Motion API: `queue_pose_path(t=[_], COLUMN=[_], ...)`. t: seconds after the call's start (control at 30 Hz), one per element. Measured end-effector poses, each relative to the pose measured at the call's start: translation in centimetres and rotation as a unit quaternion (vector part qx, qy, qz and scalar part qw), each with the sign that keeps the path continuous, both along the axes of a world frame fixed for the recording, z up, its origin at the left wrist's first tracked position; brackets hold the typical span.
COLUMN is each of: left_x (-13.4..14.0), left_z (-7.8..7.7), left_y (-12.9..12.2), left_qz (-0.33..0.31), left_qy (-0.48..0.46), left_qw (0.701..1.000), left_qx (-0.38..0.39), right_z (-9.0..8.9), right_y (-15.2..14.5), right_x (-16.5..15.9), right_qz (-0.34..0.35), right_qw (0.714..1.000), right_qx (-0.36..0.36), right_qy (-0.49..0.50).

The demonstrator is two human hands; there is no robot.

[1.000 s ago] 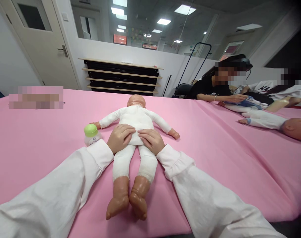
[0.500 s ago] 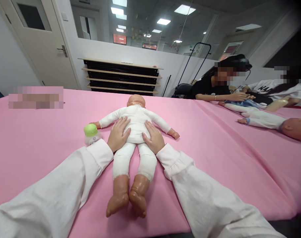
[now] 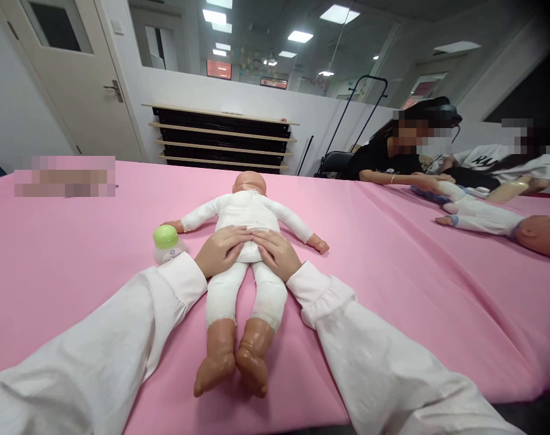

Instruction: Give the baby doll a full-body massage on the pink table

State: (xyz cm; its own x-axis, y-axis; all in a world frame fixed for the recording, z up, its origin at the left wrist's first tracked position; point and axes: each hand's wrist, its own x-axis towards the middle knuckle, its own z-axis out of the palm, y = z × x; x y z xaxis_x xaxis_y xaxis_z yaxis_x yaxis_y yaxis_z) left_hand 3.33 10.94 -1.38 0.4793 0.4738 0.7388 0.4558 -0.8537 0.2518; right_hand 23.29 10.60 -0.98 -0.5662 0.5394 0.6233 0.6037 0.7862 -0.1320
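A baby doll (image 3: 245, 208) with a white cloth body lies on the pink-covered table (image 3: 383, 302), its head away from me and its brown feet towards me. My left hand (image 3: 223, 249) rests flat on the left side of its lower torso, fingers stretched inward. On the right side my right hand (image 3: 277, 252) lies flat too, and the fingertips of both hands meet near the doll's middle. Neither hand grasps anything. Just left of my left hand stands a small jar (image 3: 166, 244) with a green lid, close to the doll's left-lying hand.
At the far right, a person in black (image 3: 383, 157) and a person in a white shirt (image 3: 523, 163) sit by a second doll (image 3: 487, 216). Black shelving with wooden boards (image 3: 223, 136) stands behind the table. A blurred patch (image 3: 64, 181) covers something at the table's far left.
Both my hands have turned their fingers inward, from pointing up along the doll's sides to meeting at its middle. The co-worker's hand at the second doll has shifted slightly.
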Motion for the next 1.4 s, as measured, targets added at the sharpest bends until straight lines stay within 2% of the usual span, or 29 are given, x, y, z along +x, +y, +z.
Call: queue_pose_path(t=[0.13, 0.27, 0.37, 0.43, 0.5, 0.57, 0.63, 0.7, 0.8, 1.0, 1.1, 1.17, 1.23, 1.3, 1.4], left_x=[0.1, 0.2, 0.2, 0.2, 0.2, 0.2, 0.2, 0.2, 0.3, 0.3, 0.3, 0.3, 0.3, 0.3, 0.2], left_z=[0.0, -0.1, -0.2, -0.2, -0.2, -0.2, -0.2, -0.2, -0.2, -0.2, -0.3, -0.3, -0.3, -0.1, 0.0], left_y=[0.1, 0.1, 0.1, 0.0, -0.1, -0.1, 0.0, 0.1, 0.2, 0.3, 0.3, 0.3, 0.1, 0.0, 0.0], left_qz=[0.072, 0.158, 0.184, 0.167, 0.118, 0.061, 0.023, 0.009, 0.02, 0.119, 0.171, 0.185, 0.159, 0.102, 0.024], left_qy=[0.04, 0.018, -0.025, -0.051, -0.063, -0.058, -0.043, -0.03, -0.015, 0.018, -0.013, -0.043, -0.061, -0.061, -0.037], left_qw=[0.994, 0.98, 0.978, 0.984, 0.991, 0.996, 0.998, 0.999, 0.999, 0.988, 0.981, 0.98, 0.985, 0.992, 0.998], left_qx=[-0.071, -0.115, -0.094, -0.046, 0.004, 0.035, 0.039, 0.022, -0.02, -0.099, -0.095, -0.063, -0.013, 0.032, 0.051], right_z=[-0.4, -1.0, -1.1, -0.9, -0.6, -0.3, 0.0, 0.1, 0.1, -0.5, -1.0, -1.1, -1.0, -0.8, -0.4], right_y=[0.2, 0.5, 0.5, 0.3, 0.0, -0.2, -0.2, -0.1, 0.1, 0.4, 0.5, 0.4, 0.2, 0.0, -0.1], right_x=[0.0, 0.1, 0.2, 0.2, 0.1, 0.0, -0.1, -0.2, -0.1, 0.0, 0.1, 0.1, 0.1, 0.0, -0.2], right_qz=[-0.052, -0.139, -0.184, -0.161, -0.089, -0.016, 0.018, 0.018, -0.004, -0.069, -0.105, -0.123, -0.114, -0.062, 0.021], right_qw=[0.998, 0.986, 0.98, 0.984, 0.991, 0.996, 0.998, 1.0, 1.0, 0.994, 0.989, 0.986, 0.987, 0.991, 0.996], right_qx=[-0.041, -0.077, -0.026, 0.04, 0.084, 0.08, 0.05, 0.024, -0.005, -0.081, -0.093, -0.067, -0.013, 0.031, 0.038], right_qy=[0.014, 0.048, 0.069, 0.069, 0.054, 0.032, 0.013, -0.002, -0.024, 0.008, 0.057, 0.091, 0.115, 0.114, 0.083])
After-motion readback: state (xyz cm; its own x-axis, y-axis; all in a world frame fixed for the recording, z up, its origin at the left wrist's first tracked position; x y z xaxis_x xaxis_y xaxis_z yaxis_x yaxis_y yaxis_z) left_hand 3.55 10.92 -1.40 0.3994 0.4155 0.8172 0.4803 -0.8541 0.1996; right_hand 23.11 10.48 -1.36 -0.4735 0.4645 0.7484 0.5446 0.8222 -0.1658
